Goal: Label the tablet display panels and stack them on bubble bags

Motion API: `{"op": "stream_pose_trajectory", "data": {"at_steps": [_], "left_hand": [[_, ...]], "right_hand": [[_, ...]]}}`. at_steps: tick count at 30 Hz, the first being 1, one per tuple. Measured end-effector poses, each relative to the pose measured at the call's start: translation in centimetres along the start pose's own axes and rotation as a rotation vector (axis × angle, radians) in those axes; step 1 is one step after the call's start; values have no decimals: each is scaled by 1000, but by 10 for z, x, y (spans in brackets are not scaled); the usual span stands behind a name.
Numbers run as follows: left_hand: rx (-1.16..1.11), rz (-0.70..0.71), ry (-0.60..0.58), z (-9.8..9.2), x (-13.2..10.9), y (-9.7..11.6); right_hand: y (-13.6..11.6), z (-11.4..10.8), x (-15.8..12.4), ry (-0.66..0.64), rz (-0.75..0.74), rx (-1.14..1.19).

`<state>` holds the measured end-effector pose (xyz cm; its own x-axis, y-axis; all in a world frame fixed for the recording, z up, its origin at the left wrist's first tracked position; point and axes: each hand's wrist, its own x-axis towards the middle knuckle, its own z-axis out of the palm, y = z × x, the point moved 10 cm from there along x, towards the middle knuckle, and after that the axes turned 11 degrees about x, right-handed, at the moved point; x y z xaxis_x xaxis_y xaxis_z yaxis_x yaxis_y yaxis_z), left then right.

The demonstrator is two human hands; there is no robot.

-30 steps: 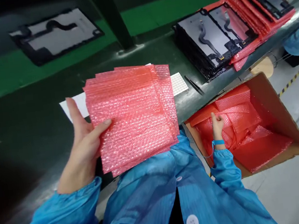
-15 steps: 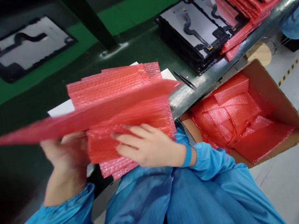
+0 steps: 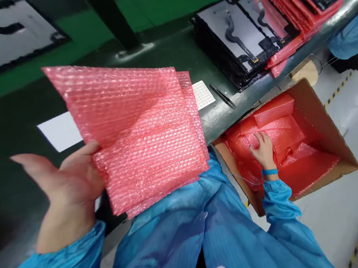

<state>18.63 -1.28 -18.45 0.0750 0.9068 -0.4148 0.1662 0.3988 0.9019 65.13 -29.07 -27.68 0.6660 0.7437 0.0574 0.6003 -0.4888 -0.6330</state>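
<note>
Pink bubble bag stack (image 3: 147,142) sits in your left hand (image 3: 65,191), held above the dark bench (image 3: 13,141) just in front of your chest. Change since half a second ago: your right hand (image 3: 262,150) has come off the stack and gone back down into the cardboard carton (image 3: 329,133) at your right side. The bag that was swinging across then now lies on top, fanned up and to the left and not squared with the bags beneath. Left thumb is splayed clear of the stack. The other left fingers run under its near edge and are mostly hidden, so you carry it more on the fingers than in a pinch. Right fingers are together and bent, resting on the loose bags (image 3: 277,111) in the carton; I can't tell whether they have one pinched. On the bench beyond the stack, unmoved: white sheet (image 3: 57,131), grid label sheet (image 3: 203,95), tweezers (image 3: 223,97), black panels (image 3: 235,35), and bagged panels (image 3: 300,1) just right of those.
</note>
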Motion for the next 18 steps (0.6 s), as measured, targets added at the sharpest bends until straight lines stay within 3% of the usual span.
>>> {"op": "stream_pose_trajectory", "data": {"at_steps": [2,4,6,8,10,11,13,14,16,18], "left_hand": [[91,-41,127,-14,1,-9],[189,-37,161,-18,3,-13],[189,48,121,-12,6,-7],[121,185,102,-7,7,6],[44,270,91,-5,8,14],[7,275,81,-4,9,14],[-47,236,64,-4,13,7],[-51,209,57,-4,15,2],[-30,171,54,-5,20,-8],[-25,148,72,-9,26,-16]], "right_hand": [[29,-10,-2,-7,37,-50],[37,-24,-6,41,54,-78],[27,-46,-9,152,53,-84],[-2,-70,-17,311,39,-73],[-54,-89,-30,474,-39,-11],[-91,-99,-41,583,-164,98],[-170,-97,-59,587,-469,354],[-208,-90,-65,518,-611,484],[-277,-62,-70,242,-864,673],[-325,-27,-70,-31,-1024,767]]}}
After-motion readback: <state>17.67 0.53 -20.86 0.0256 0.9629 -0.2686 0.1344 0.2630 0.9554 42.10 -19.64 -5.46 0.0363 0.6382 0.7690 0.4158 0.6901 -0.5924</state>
